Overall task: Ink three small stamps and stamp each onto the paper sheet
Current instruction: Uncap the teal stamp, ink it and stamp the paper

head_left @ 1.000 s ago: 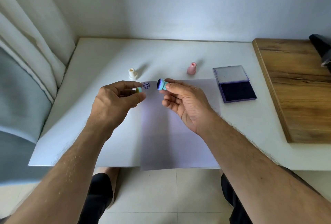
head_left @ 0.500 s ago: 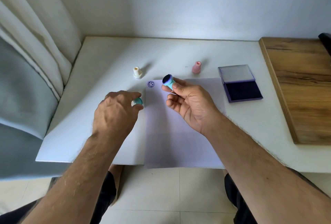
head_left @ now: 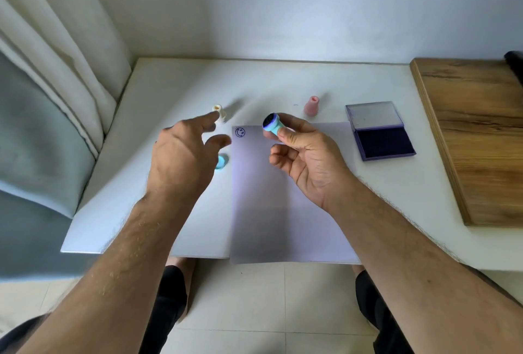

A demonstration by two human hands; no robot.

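Observation:
My right hand [head_left: 307, 161] pinches a small teal stamp [head_left: 272, 124] above the paper sheet [head_left: 271, 212], its dark inked face turned up and to the left. A smiley print [head_left: 240, 132] marks the sheet's top left corner. My left hand [head_left: 181, 158] hovers open over the table left of the sheet, fingers spread and holding nothing. A teal cap [head_left: 221, 161] lies on the table just under its fingers. A cream stamp [head_left: 219, 112] stands beyond the left hand. A pink stamp [head_left: 312, 106] stands behind the sheet. The open ink pad [head_left: 383, 142] lies to the right.
The white table [head_left: 396, 198] meets a wall at the back. A wooden board [head_left: 481, 138] covers the right side. A curtain [head_left: 56, 56] and a grey cushion [head_left: 36, 141] crowd the left edge. The sheet overhangs the table's front edge above my knees.
My left hand set the teal cap down on the table, let go and rose with its fingers spread. My right hand kept hold of the teal stamp, almost in place.

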